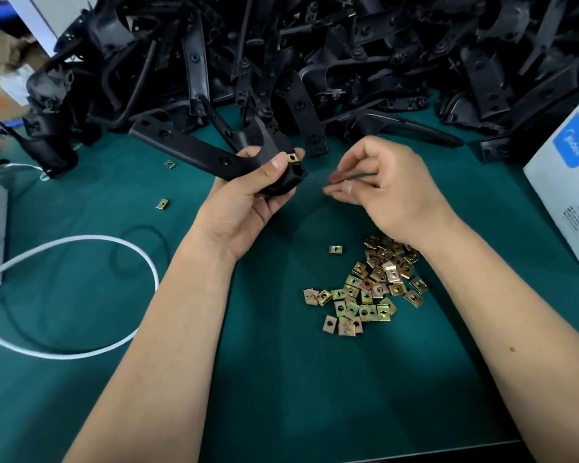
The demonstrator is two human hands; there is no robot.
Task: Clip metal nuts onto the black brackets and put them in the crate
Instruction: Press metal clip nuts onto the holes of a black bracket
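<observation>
My left hand [248,195] grips a black bracket [194,150] above the green table, its long arm pointing up-left. A brass-coloured metal nut [292,157] sits clipped on the bracket's near end, by my thumb. My right hand [385,188] hovers just to the right, apart from the bracket, fingers pinched together; its blurred fingertips seem to hold a small nut, hard to make out. A pile of several loose metal nuts [368,289] lies on the table under my right wrist. No crate is in view.
A large heap of black brackets [315,55] fills the back of the table. Stray nuts lie at the left [162,204] [170,164] and one in the middle [335,249]. A white cable [114,242] loops at left. A white carton [569,182] stands at right.
</observation>
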